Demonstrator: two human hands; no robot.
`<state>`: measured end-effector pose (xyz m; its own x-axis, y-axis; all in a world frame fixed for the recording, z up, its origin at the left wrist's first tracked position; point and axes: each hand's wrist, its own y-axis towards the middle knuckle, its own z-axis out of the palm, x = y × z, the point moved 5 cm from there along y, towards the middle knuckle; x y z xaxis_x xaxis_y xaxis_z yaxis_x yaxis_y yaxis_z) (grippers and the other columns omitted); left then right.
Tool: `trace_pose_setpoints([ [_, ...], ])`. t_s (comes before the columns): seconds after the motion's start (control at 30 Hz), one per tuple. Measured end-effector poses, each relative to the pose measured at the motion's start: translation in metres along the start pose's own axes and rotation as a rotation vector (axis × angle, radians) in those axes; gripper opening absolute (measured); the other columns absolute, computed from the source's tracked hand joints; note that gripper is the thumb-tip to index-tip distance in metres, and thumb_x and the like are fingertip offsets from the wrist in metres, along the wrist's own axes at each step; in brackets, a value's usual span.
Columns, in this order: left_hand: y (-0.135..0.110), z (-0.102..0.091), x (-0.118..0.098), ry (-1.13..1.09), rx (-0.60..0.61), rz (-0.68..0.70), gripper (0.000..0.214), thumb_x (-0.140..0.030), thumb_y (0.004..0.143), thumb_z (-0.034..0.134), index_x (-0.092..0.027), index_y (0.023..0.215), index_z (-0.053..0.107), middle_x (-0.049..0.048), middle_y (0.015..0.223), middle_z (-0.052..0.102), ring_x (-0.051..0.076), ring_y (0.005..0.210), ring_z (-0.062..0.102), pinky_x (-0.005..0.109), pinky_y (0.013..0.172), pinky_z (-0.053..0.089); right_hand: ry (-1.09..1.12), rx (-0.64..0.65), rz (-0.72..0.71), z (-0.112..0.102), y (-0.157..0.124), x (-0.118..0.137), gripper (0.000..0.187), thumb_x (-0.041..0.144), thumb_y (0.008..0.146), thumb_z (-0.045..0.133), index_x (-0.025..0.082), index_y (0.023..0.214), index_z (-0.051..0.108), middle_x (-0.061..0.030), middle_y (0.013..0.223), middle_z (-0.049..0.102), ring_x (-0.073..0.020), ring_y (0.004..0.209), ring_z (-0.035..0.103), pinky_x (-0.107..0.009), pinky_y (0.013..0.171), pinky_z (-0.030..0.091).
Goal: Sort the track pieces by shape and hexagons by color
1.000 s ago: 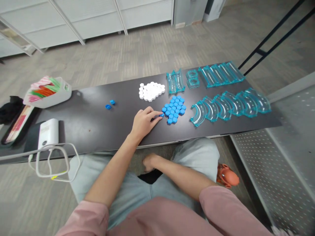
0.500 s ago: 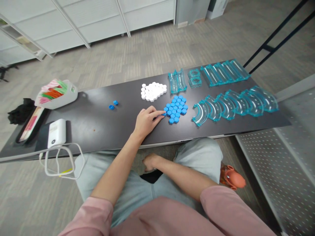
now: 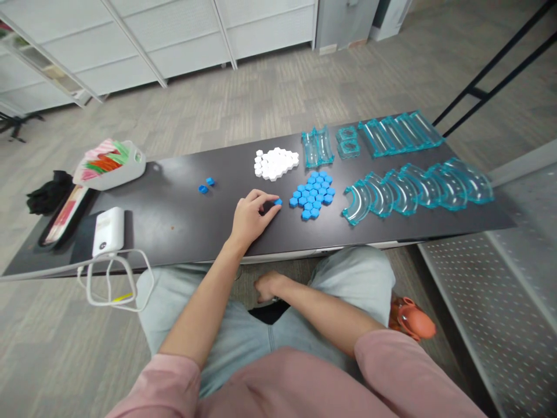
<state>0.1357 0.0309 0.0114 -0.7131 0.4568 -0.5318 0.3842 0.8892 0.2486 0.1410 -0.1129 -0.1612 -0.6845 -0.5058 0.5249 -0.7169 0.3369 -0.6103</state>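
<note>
My left hand (image 3: pixel 250 217) lies on the black table (image 3: pixel 174 220), thumb and forefinger pinched on a single blue hexagon tile (image 3: pixel 277 202). That tile sits a little left of the cluster of blue hexagon tiles (image 3: pixel 313 194), apart from it. A cluster of white hexagon tiles (image 3: pixel 276 162) lies behind. Two loose blue tiles (image 3: pixel 206 185) lie further left. My right hand (image 3: pixel 266 286) rests in my lap below the table edge, fingers curled with nothing in them.
Clear teal curved track pieces (image 3: pixel 418 186) and straight ones (image 3: pixel 400 132) fill the table's right side. A white tub of coloured sticks (image 3: pixel 111 165), a flat tray (image 3: pixel 65 212) and a white device with a cable (image 3: pixel 108 231) sit at the left. A perforated metal shelf (image 3: pixel 513 278) stands at right.
My left hand has drawn back to the left, taking one blue tile away from the edge of the blue cluster. My right hand has stayed in my lap.
</note>
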Motion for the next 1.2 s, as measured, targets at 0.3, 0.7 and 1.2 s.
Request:
trace_pose_setpoints([
  [0.3, -0.018, 0.015, -0.026, 0.024, 0.101, 0.118, 0.023, -0.037, 0.117, 0.079, -0.03, 0.135, 0.092, 0.0042, 0.118, 0.087, 0.018, 0.084, 0.073, 0.039, 0.093, 0.055, 0.004, -0.02, -0.002, 0.0, 0.002, -0.001, 0.035, 0.052, 0.088, 0.096, 0.024, 0.075, 0.078, -0.0162, 0.101, 0.093, -0.0387, 0.106, 0.093, -0.038, 0.073, 0.072],
  [0.7, -0.009, 0.024, -0.037, -0.023, 0.076, 0.064, 0.014, -0.031, 0.111, 0.089, -0.026, 0.123, 0.085, 0.0016, 0.115, 0.088, 0.017, 0.08, 0.072, 0.037, 0.093, 0.056, -0.025, 0.017, -0.001, 0.007, 0.01, -0.003, 0.02, 0.039, 0.091, 0.095, 0.024, 0.085, 0.083, -0.0133, 0.114, 0.095, -0.0362, 0.114, 0.094, -0.035, 0.077, 0.074],
  [1.2, -0.012, 0.025, -0.038, 0.0, 0.003, 0.153, 0.003, -0.028, 0.111, 0.089, -0.027, 0.108, 0.091, 0.0007, 0.107, 0.078, 0.015, 0.078, 0.066, 0.037, 0.091, 0.052, -0.023, -0.015, 0.032, 0.012, 0.007, 0.0, 0.045, 0.043, 0.104, 0.091, 0.014, 0.138, 0.091, -0.0228, 0.129, 0.091, -0.0386, 0.121, 0.092, -0.045, 0.098, 0.077],
])
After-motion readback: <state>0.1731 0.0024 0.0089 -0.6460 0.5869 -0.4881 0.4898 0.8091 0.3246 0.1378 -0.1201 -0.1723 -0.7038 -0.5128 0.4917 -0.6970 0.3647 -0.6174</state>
